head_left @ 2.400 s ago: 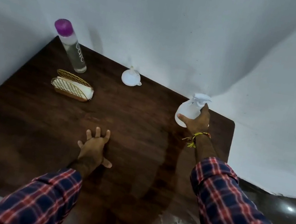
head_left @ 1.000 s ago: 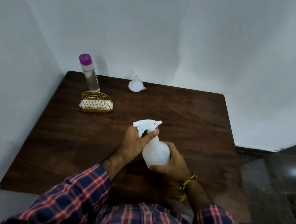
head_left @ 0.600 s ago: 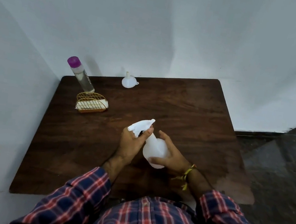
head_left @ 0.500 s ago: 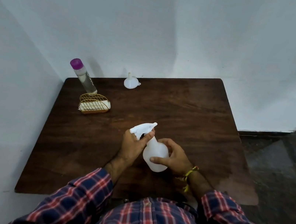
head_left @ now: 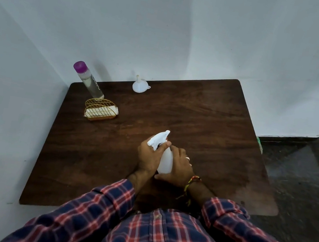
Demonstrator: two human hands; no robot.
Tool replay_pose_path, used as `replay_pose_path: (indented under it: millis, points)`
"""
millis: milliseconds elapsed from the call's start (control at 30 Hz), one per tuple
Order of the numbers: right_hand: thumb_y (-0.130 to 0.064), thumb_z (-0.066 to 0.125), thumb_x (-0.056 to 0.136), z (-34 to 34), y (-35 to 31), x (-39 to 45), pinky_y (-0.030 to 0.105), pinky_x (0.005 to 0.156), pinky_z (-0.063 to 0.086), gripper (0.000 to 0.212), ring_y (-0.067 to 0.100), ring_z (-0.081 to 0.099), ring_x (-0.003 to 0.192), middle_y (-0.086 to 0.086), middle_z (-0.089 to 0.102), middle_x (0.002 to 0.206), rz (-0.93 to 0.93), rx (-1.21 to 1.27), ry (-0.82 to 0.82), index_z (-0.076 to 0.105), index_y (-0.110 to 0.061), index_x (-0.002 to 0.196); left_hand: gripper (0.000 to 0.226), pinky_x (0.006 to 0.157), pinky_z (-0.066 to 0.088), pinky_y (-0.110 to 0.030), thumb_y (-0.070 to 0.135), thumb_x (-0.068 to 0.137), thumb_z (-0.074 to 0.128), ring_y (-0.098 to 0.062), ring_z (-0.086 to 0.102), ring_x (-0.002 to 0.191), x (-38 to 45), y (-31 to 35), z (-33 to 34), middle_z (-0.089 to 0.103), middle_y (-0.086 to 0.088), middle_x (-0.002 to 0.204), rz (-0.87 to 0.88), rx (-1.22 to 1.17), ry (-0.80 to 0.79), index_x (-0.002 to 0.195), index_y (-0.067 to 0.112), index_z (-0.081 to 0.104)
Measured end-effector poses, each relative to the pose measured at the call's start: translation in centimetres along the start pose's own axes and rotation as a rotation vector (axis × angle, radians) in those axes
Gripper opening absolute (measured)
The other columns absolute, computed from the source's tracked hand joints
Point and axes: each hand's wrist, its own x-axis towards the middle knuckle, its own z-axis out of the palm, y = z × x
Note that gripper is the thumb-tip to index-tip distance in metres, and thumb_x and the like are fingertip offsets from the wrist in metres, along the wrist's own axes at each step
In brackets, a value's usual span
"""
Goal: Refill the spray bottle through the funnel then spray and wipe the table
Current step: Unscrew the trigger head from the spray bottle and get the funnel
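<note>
Both hands grip the smooth white plastic spray bottle (head_left: 166, 159): left hand (head_left: 148, 156) on its trigger head, right hand (head_left: 179, 170) round its body

White lettering runs down the side of the clear, purple-capped plastic bottle (head_left: 90, 81), too blurred to make out; nothing else carries writing.

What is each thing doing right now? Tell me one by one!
spray bottle: upright, sprayer head on, held by both hands
left hand: grips the sprayer head
right hand: grips the bottle body
funnel: unused, wide end down
purple-capped bottle: capped, standing
wire holder: holds white napkins
</note>
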Motion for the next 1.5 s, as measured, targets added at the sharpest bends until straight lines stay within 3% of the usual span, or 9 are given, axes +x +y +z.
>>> replay_pose_path:
  millis: [100,167,267,400,600,767,967,1167,1500]
  points:
    - [-0.043,0.087,0.059,-1.4,1.5,0.4,0.042,0.103,0.044,0.108,0.021,0.043,0.128,0.000,0.038,0.142,0.001,0.160,-0.216,0.026,-0.028,0.147,0.033,0.076,0.051,-0.012,0.016,0.079,0.080,0.003,0.067,0.092,0.6,0.2,-1.0,0.070,0.014,0.098,0.089,0.034,-0.174,0.108,0.025,0.069]
    - [-0.047,0.089,0.054,-1.6,1.3,0.4,0.039,0.097,0.048,0.099,0.017,0.049,0.119,-0.004,0.047,0.132,0.027,0.131,-0.147,0.037,-0.027,0.137,0.037,0.076,0.051,-0.011,0.010,0.077,0.081,0.007,0.065,0.091,0.7,0.5,-1.2,0.068,0.019,0.097,0.113,0.069,-0.251,0.105,0.030,0.066]
    - [-0.059,0.087,0.043,-0.7,-0.2,0.2,0.039,0.094,0.048,0.108,0.015,0.047,0.114,-0.004,0.045,0.127,0.067,0.063,0.022,0.034,-0.024,0.130,0.036,0.077,0.050,-0.010,0.011,0.077,0.081,0.006,0.065,0.091,0.4,1.0,-0.3,0.068,0.017,0.099,0.143,0.095,-0.184,0.109,0.023,0.067]
    - [-0.043,0.088,0.059,-1.3,0.2,0.3,0.033,0.109,0.032,0.113,0.016,0.028,0.139,-0.003,0.027,0.150,-0.064,0.183,-0.128,0.020,-0.023,0.148,0.037,0.081,0.054,-0.018,0.017,0.076,0.082,-0.004,0.068,0.098,1.0,0.3,-0.8,0.071,0.012,0.103,0.077,0.059,-0.145,0.110,0.018,0.069]
    - [-0.071,0.080,0.044,-1.2,-1.0,-0.2,0.042,0.088,0.050,0.102,0.018,0.046,0.111,-0.002,0.043,0.125,0.001,-0.015,0.159,0.040,-0.028,0.127,0.048,0.082,0.055,-0.023,0.025,0.072,0.085,-0.011,0.068,0.097,0.5,1.6,-0.4,0.072,-0.003,0.108,0.030,0.070,0.104,0.114,0.007,0.069]
    - [-0.056,0.083,0.056,-2.4,-1.1,0.8,0.044,0.097,0.046,0.098,0.023,0.045,0.118,0.004,0.045,0.131,-0.014,-0.010,0.090,0.039,-0.027,0.139,0.048,0.075,0.054,-0.011,0.030,0.071,0.086,-0.010,0.070,0.092,1.2,2.9,-0.7,0.074,-0.002,0.102,0.128,0.100,0.059,0.110,0.008,0.071]
    - [-0.073,0.069,0.052,-2.2,0.1,0.9,0.046,0.097,0.047,0.094,0.018,0.046,0.118,-0.005,0.047,0.130,-0.010,-0.072,0.075,0.041,-0.034,0.133,0.032,0.066,0.054,-0.014,0.027,0.068,0.088,0.002,0.069,0.078,2.4,5.5,-1.8,0.072,0.012,0.084,0.160,-0.011,0.062,0.094,0.017,0.073]
    - [-0.058,0.079,0.062,-3.1,0.6,0.8,0.047,0.101,0.046,0.088,0.024,0.043,0.125,0.003,0.040,0.140,0.030,-0.174,0.118,0.040,-0.029,0.135,0.038,0.069,0.061,-0.046,0.050,0.056,0.085,-0.014,0.074,0.074,4.2,7.2,-2.3,0.076,0.004,0.082,0.080,-0.118,-0.033,0.085,0.029,0.072]
    - [-0.052,0.082,0.064,-3.9,1.4,1.2,0.048,0.104,0.043,0.086,0.028,0.040,0.131,0.006,0.038,0.144,0.071,-0.240,0.198,0.043,-0.026,0.136,0.042,0.069,0.062,-0.044,0.034,0.064,0.088,-0.019,0.075,0.080,7.3,12.7,-4.2,0.075,-0.003,0.091,0.172,-0.223,0.007,0.099,0.020,0.071]
